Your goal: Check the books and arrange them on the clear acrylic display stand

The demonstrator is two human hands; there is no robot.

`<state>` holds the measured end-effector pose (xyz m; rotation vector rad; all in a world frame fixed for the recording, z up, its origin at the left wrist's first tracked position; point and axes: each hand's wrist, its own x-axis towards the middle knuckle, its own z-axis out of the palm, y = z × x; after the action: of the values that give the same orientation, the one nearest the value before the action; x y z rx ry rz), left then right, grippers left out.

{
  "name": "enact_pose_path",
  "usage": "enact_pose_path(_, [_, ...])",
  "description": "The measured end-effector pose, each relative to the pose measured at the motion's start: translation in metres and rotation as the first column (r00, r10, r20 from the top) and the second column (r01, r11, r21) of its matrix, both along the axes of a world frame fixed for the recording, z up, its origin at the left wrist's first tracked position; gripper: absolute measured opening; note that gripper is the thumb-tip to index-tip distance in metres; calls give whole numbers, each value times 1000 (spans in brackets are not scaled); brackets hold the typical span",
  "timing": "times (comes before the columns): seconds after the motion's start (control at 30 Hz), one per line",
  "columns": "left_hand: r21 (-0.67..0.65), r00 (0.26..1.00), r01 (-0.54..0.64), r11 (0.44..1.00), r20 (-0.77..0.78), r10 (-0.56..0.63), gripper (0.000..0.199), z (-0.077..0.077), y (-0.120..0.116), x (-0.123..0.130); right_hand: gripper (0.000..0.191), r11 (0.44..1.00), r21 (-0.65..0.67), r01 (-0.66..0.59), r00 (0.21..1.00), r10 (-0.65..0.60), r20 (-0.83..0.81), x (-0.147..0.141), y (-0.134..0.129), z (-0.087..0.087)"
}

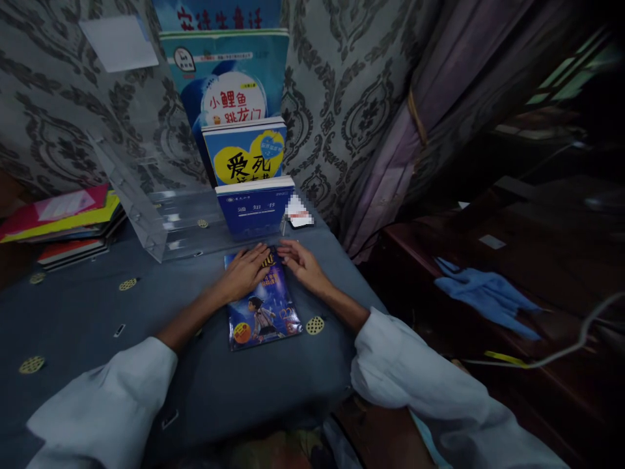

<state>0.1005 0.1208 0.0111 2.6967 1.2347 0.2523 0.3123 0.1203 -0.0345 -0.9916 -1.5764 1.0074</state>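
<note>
A dark blue book with a cartoon figure on its cover lies flat on the cloth-covered table. My left hand rests open on its upper part, fingers extended over the title. At the book's upper right edge is my right hand, open, its fingertips near or on the edge. Just behind both hands, a clear stepped rack holds upright books: a blue booklet in front, a yellow and blue book behind it, then a teal book and another blue one at the top.
Colourful folders and books are stacked at the table's left. A small white item lies right of the rack. Patterned curtains hang behind. Beyond the table's right edge, a dark red surface carries a blue cloth and a white cable.
</note>
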Motion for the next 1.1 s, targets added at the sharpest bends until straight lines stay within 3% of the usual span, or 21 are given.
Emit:
enact_pose_path(0.47, [-26, 999, 50, 998, -14, -50, 52, 3, 3, 4, 43, 984, 174, 22, 975, -60, 214, -2, -10, 7])
enact_pose_path(1.1, [-45, 998, 54, 998, -14, -55, 51, 3, 5, 3, 36, 981, 185, 63, 951, -115, 286, -3, -20, 23])
